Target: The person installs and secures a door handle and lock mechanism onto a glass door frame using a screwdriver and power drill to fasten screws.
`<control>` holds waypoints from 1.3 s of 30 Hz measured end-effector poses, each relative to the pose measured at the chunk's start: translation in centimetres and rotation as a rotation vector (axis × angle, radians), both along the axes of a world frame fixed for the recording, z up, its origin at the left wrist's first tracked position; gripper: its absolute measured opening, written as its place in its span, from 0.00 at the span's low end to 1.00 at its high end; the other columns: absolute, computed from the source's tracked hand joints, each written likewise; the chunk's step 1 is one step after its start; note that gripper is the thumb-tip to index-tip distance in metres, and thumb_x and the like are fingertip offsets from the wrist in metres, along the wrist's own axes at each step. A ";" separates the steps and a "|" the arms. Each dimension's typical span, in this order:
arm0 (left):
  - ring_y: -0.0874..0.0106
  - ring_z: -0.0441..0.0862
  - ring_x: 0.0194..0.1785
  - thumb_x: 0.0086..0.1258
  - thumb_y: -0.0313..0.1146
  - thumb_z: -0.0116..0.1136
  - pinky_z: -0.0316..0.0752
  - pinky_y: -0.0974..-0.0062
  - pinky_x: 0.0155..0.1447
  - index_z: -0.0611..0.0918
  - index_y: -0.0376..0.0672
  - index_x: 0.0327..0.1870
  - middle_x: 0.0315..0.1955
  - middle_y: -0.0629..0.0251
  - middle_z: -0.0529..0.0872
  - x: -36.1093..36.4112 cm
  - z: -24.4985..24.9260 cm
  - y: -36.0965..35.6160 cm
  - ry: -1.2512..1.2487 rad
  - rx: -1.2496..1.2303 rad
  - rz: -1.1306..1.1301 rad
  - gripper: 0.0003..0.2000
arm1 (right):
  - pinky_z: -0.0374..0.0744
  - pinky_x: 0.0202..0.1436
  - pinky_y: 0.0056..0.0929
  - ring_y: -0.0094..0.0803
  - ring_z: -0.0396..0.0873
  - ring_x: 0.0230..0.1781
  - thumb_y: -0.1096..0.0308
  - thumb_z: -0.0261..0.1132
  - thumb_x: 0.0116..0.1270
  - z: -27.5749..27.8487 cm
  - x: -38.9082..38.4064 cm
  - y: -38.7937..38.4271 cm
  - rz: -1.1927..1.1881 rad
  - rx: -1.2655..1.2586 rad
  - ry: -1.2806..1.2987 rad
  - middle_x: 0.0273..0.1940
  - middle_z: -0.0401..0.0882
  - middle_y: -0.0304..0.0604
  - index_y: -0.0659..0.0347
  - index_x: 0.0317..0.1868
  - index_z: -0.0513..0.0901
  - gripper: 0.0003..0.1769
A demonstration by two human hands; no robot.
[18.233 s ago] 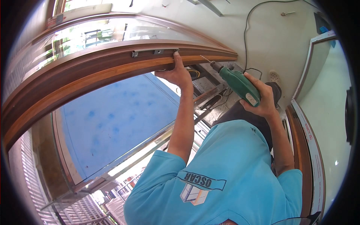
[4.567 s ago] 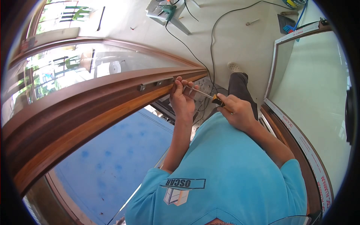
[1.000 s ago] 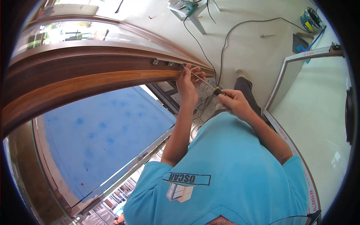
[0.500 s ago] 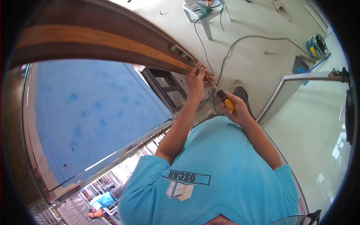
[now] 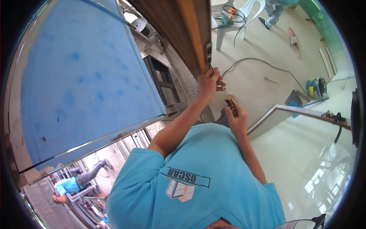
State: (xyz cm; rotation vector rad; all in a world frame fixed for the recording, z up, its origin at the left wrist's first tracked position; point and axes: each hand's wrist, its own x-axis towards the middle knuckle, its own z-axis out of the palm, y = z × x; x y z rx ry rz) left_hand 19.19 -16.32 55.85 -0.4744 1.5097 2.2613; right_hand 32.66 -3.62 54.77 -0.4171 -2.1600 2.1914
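Screwdriver (image 5: pixel 230 102), orange-black grip, steel shaft: R hand (image 5: pixel 237 119) wraps grip; L hand (image 5: pixel 208 82) pinches shaft, 11 o'clock, at wood frame (image 5: pixel 179 30).

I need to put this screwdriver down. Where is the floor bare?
Bare floor lies between the white chair and the looping cable. It is crowded near the bucket, and where the left hand and screwdriver meet the wooden frame.

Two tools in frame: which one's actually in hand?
The yellow-and-black-handled screwdriver, gripped by the right hand, left hand steadying its shaft at the brown wooden frame. The green power drill lies apart on the white plastic chair.
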 end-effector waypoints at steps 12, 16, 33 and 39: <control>0.70 0.84 0.25 0.79 0.38 0.53 0.86 0.68 0.28 0.81 0.36 0.43 0.26 0.66 0.80 -0.3 0.1 0.7 0.006 0.079 0.086 0.12 | 0.62 0.16 0.15 0.16 0.65 0.15 0.58 0.59 0.77 0.3 -0.5 1.1 0.018 0.044 -0.151 0.27 0.77 0.34 0.66 0.53 0.80 0.18; 0.70 0.84 0.25 0.79 0.38 0.53 0.86 0.68 0.28 0.80 0.36 0.41 0.25 0.65 0.80 -0.6 0.1 0.5 0.029 0.047 0.063 0.13 | 0.60 0.15 0.14 0.16 0.65 0.14 0.54 0.56 0.78 0.4 -0.5 1.6 0.126 -0.078 -0.262 0.27 0.76 0.35 0.66 0.58 0.78 0.22; 0.69 0.85 0.25 0.79 0.38 0.54 0.85 0.68 0.26 0.80 0.35 0.37 0.26 0.64 0.81 -0.7 0.3 0.7 0.001 0.038 0.082 0.14 | 0.60 0.14 0.14 0.15 0.65 0.12 0.56 0.61 0.76 2.2 -1.3 2.2 0.036 -0.273 -0.329 0.20 0.74 0.34 0.61 0.41 0.82 0.16; 0.69 0.85 0.25 0.79 0.38 0.54 0.85 0.68 0.26 0.80 0.35 0.35 0.26 0.63 0.81 -0.8 0.0 0.7 0.024 0.019 0.077 0.14 | 0.59 0.11 0.14 0.16 0.63 0.10 0.55 0.60 0.76 1.9 -1.4 2.4 0.033 -0.557 -0.410 0.21 0.74 0.37 0.63 0.48 0.82 0.18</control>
